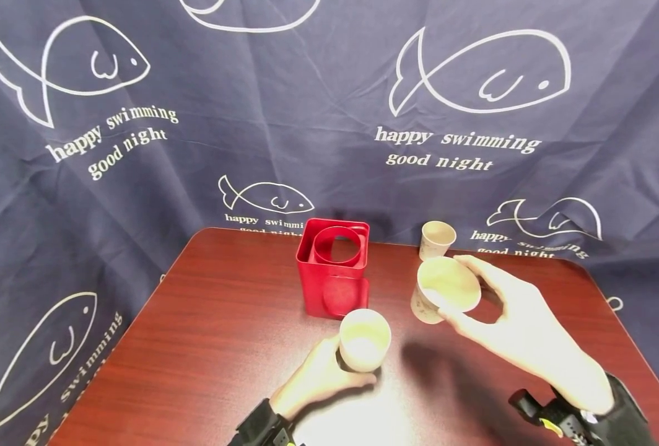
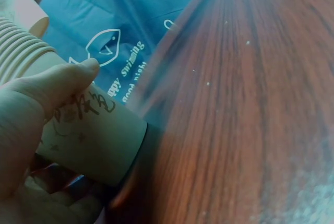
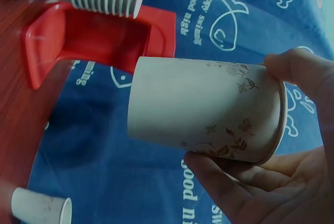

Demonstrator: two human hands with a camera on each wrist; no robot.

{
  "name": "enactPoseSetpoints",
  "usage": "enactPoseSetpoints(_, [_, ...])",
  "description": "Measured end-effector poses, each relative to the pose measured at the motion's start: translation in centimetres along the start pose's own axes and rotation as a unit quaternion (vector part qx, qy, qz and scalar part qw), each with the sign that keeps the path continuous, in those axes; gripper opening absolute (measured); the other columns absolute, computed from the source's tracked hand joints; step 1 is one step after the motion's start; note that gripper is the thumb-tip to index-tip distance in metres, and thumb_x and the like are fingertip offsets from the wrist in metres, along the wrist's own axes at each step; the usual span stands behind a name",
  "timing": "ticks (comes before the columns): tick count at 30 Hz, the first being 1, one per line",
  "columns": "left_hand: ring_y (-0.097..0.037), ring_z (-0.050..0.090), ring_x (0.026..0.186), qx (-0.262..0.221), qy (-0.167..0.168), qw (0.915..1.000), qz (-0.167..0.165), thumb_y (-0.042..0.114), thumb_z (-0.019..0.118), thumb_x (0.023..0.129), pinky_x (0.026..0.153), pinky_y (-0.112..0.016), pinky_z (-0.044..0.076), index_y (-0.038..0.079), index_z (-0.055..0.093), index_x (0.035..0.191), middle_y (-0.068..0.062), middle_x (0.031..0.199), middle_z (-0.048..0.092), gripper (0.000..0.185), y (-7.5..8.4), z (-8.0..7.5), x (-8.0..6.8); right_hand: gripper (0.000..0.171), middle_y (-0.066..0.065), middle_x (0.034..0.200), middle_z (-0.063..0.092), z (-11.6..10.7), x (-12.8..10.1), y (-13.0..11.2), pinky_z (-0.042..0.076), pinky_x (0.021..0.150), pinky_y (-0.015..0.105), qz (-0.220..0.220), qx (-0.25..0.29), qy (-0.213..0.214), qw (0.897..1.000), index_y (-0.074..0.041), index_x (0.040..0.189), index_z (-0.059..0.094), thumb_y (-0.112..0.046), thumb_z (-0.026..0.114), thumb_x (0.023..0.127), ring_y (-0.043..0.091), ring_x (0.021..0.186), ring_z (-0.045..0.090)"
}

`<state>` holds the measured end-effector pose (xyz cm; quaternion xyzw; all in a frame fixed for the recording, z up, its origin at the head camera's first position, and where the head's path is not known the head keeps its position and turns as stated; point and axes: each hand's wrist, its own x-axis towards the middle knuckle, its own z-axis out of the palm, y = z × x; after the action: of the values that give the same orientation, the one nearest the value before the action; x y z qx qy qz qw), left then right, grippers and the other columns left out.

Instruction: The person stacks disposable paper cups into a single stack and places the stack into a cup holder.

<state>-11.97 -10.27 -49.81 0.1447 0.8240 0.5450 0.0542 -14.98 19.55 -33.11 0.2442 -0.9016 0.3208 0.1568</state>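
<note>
Behind everything we see a dark blue cloth [image 1: 285, 124] printed with white fish outlines and the words "happy swimming good night". Below it lies the reddish-brown wooden tabletop [image 1: 218, 347], and on that, towards the far edge, stands our landmark, a red square holder [image 1: 334, 267] with a round opening in its top.

Just in front of the holder, our left hand [image 1: 315, 378] curls its fingers and thumb round a stack of paper cups [image 1: 364, 339]; the left wrist view shows many nested rims and the stack's base resting on the wood, mouth up. To the right of the holder and raised off the tabletop, our right hand [image 1: 516, 322] pinches a single paper cup [image 1: 443, 290] by its rim between thumb and fingers. This cup is tilted, its long axis leaning so that the mouth faces back towards us and the base points down and towards the holder. It lies to the right of the stack, apart from it, with the stack the nearer of the two to the holder.

Behind and right of the holder, a lone small cup [image 1: 436, 239] stands upright, untouched.
</note>
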Motion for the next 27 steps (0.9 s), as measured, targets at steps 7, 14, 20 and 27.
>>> enactPoseSetpoints(7, [-0.004,0.068,0.096,0.003,0.001,1.0000,0.001,0.043,0.093,0.073,0.095,-0.030,0.055,0.032,0.063,0.126,0.016,0.107,0.072,0.062,0.0,0.0,0.0,0.075,-0.020,0.117,0.067,0.6,0.4,-1.0,0.044,0.091,0.005,-0.026,0.031,-0.025,0.999,-0.034,0.140,0.059,-0.024,0.094,0.074,-0.002,0.099,0.063])
enactPoseSetpoints(14, [-0.003,0.067,0.097,0.008,0.001,1.0000,0.003,0.043,0.093,0.073,0.095,-0.030,0.054,0.033,0.064,0.127,0.017,0.107,0.072,0.062,0.1,0.0,-0.1,0.075,-0.020,0.119,0.067,1.4,0.9,-1.8,0.046,0.092,0.008,-0.044,0.058,-0.047,0.996,-0.035,0.141,0.057,-0.028,0.093,0.076,0.000,0.101,0.066])
enactPoseSetpoints(20, [-0.003,0.066,0.100,0.009,-0.001,0.9998,0.016,0.043,0.093,0.074,0.095,-0.029,0.054,0.035,0.061,0.132,0.016,0.111,0.071,0.066,0.0,-0.1,0.0,0.078,-0.019,0.124,0.067,2.0,1.0,-2.3,0.047,0.095,0.009,-0.057,0.065,-0.050,0.995,-0.031,0.142,0.057,-0.027,0.095,0.073,0.001,0.106,0.067])
enactPoseSetpoints(27, [-0.002,0.066,0.099,0.020,-0.002,0.9998,0.009,0.045,0.092,0.074,0.095,-0.029,0.053,0.035,0.060,0.132,0.018,0.110,0.070,0.067,0.0,-0.2,-0.1,0.070,-0.022,0.126,0.064,2.8,1.2,-3.0,0.047,0.098,0.011,-0.052,0.102,-0.086,0.990,-0.036,0.141,0.056,-0.037,0.090,0.079,0.000,0.110,0.065])
